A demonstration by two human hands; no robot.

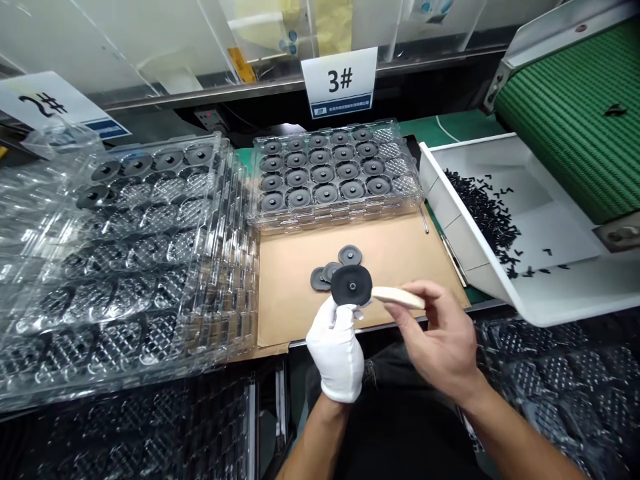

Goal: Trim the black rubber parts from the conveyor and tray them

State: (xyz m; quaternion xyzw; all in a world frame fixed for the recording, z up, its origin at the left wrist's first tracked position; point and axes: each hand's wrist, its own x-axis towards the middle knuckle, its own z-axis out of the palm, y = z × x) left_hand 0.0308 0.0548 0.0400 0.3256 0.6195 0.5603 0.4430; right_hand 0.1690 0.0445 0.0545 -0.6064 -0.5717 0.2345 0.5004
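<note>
My left hand [340, 350], in a white glove, grips a black rounded disc [351, 285] with a small hub at its middle. The disc's face is turned toward me. My bare right hand [443, 333] pinches a flat cream-coloured pad [399, 297], whose left end meets the disc's right edge. Just beyond the held disc, several similar grey discs [350, 255] lie on the brown cardboard [285, 300], some overlapping.
A clear tray stack [320, 217] with rows of discs stands behind the cardboard. Taller clear trays [220, 267] rise at left. On the right, a white bin [475, 267] holds small black parts [483, 213] beneath a green conveyor belt [575, 100].
</note>
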